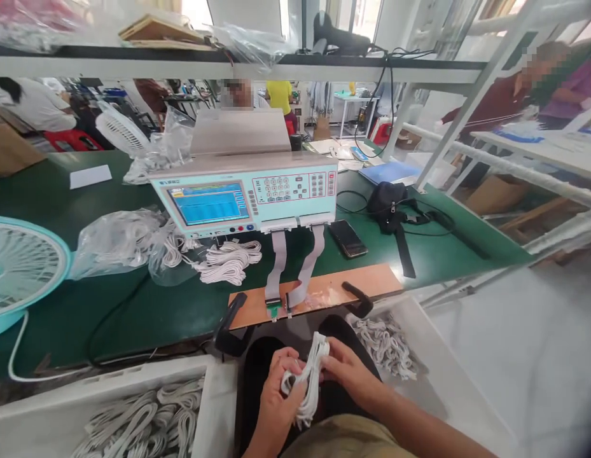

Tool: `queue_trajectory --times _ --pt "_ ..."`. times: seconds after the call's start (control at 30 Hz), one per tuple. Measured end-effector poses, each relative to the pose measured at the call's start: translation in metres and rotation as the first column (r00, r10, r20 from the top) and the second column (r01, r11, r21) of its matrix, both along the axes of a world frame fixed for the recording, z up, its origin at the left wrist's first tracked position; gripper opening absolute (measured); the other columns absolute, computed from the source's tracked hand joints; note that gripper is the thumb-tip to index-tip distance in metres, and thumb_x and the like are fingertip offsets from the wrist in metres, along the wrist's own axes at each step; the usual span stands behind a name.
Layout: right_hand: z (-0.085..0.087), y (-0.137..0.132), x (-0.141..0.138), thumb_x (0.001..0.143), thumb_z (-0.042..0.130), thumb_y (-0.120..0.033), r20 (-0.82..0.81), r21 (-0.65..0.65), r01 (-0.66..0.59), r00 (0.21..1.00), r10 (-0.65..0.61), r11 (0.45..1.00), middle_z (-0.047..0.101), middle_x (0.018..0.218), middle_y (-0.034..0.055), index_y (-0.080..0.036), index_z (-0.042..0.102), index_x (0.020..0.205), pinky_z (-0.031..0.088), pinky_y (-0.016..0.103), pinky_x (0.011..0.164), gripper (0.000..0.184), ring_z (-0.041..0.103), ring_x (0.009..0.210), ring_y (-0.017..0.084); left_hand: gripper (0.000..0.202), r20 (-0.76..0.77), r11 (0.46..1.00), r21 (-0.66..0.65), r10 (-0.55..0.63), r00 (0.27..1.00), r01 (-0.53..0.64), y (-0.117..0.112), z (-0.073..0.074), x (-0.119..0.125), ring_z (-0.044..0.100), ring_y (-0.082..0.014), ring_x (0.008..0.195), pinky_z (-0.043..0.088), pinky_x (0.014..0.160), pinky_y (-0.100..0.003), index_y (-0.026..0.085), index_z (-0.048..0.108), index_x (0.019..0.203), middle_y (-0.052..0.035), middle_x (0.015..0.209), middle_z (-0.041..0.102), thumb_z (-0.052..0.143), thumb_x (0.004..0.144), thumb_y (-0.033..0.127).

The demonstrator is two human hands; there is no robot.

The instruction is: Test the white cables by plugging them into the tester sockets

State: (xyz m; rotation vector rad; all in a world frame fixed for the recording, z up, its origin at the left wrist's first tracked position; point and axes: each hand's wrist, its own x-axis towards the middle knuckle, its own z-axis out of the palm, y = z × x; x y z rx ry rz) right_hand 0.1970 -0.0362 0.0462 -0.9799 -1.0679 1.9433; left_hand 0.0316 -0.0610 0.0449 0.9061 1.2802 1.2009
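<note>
— So, how does the cable bundle [310,376] lie?

— Its long axis is nearly upright in the view. The low end is toward the person's lap, and the top end leans a little right and away, toward the table edge. It sits over the lap between both hands, just below the wooden board [371,278].

— And the hands?

— The left hand [275,389] wraps the lower half, with fingers curled over the white loops. The right hand [348,374] grips the upper half from the other side, its forearm running off to the lower right. Both are closed on the bundle.

— What's around them?

— From the left: a teal fan [18,267] on the green table [51,197], with a white bin [133,376] of coiled cables below it. Next come a plastic bag [114,240] of more cables and a loose pile [228,261]. Then there is a tester [247,194] with a blue screen and two grey ribbon leads [278,261] dropping to the board. Right of it lie a phone [347,238] and a black pouch [387,198]. Other people work at benches behind.
</note>
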Motion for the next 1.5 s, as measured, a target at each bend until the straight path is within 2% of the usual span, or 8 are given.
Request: queue_trajectory --times 0.3,0.6,0.8,0.93,1.07,1.13,1.33,1.5 --pt "0.001 0.005 -0.006 0.071 0.066 -0.030 0.186 0.253 -0.132 0.979 0.086 0.959 0.052 0.081 -0.0015 -0.020 0.050 0.093 0.038 0.024 0.065 0.030 0.046 0.070 0.013 0.026 -0.264 0.974 0.107 -0.168 0.950 0.201 0.001 -0.005 -0.019 0.052 -0.0122 0.063 0.043 0.058 -0.022 0.022 0.063 0.100 0.0001 0.076 0.057 0.062 0.074 0.025" --pt "-0.031 0.012 -0.022 0.076 0.058 -0.045 -0.126 -0.238 -0.073 0.991 0.044 0.969 0.039 0.052 -0.0065 -0.017 0.043 0.059 0.030 0.019 0.046 0.036 0.035 0.045 0.006 0.009 -0.329 0.898 0.287 -0.236 0.915 0.334 0.004 0.003 -0.019 0.055 -0.0137 0.067 0.043 0.063 -0.023 0.018 0.064 0.075 -0.0017 0.072 0.058 0.056 0.078 0.019" --pt "-0.010 0.017 -0.023 0.080 0.055 -0.035 0.096 0.092 -0.250 0.966 0.241 0.964 0.051 0.063 -0.0024 -0.017 0.058 0.087 0.038 0.022 0.051 0.020 0.050 0.053 0.011 0.011 -0.252 0.989 0.145 0.040 0.967 -0.003 0.009 -0.016 -0.020 0.056 -0.0148 0.067 0.044 0.062 -0.023 0.017 0.063 0.076 -0.0016 0.073 0.059 0.059 0.075 0.028" --pt "0.011 0.020 -0.023 0.084 0.050 -0.027 0.398 0.553 -0.362 0.906 0.144 0.751 0.056 0.078 0.0029 -0.017 0.062 0.093 0.041 0.025 0.067 0.018 0.053 0.071 0.013 0.023 -0.113 0.984 -0.006 0.178 0.978 -0.180 0.012 -0.028 -0.018 0.054 -0.0131 0.058 0.044 0.056 -0.022 0.016 0.064 0.082 0.0002 0.064 0.058 0.063 0.071 0.036" --pt "0.013 0.024 -0.027 0.087 0.044 -0.023 0.521 0.680 -0.459 0.851 0.062 0.572 0.055 0.080 0.0046 -0.017 0.059 0.095 0.040 0.024 0.068 0.018 0.051 0.074 0.014 0.025 -0.094 0.979 -0.013 0.199 0.975 -0.201 0.019 -0.028 -0.012 0.056 -0.0133 0.062 0.045 0.060 -0.022 0.015 0.065 0.082 -0.0007 0.066 0.061 0.064 0.070 0.036" --pt "0.007 0.029 -0.031 0.086 0.044 -0.023 0.521 0.699 -0.401 0.852 -0.038 0.593 0.052 0.076 0.0031 -0.018 0.057 0.086 0.039 0.025 0.066 0.015 0.048 0.071 0.014 0.024 -0.093 0.983 -0.010 0.183 0.979 -0.185 0.024 -0.027 -0.009 0.057 -0.0145 0.069 0.046 0.064 -0.022 0.014 0.066 0.081 -0.0029 0.075 0.064 0.065 0.070 0.036" --pt "-0.022 0.053 -0.049 0.084 0.047 -0.035 0.321 0.435 0.065 0.921 -0.222 0.898 0.044 0.061 -0.0029 -0.018 0.051 0.066 0.035 0.024 0.056 0.025 0.041 0.058 0.012 0.030 0.013 0.979 -0.125 0.162 0.987 -0.160 0.041 -0.030 -0.008 0.042 -0.0070 0.040 0.036 0.037 -0.017 0.014 0.061 0.080 0.0058 0.051 0.049 0.064 0.070 0.043" --pt "-0.033 0.061 -0.062 0.076 0.057 -0.043 0.237 0.267 0.176 0.941 -0.241 0.948 0.047 0.057 -0.0028 -0.016 0.056 0.064 0.034 0.024 0.054 0.029 0.041 0.054 0.012 0.039 -0.037 0.980 -0.155 0.125 0.992 -0.129 0.051 -0.031 -0.019 0.041 -0.0074 0.037 0.035 0.033 -0.018 0.012 0.063 0.084 0.0055 0.048 0.049 0.063 0.068 0.048"
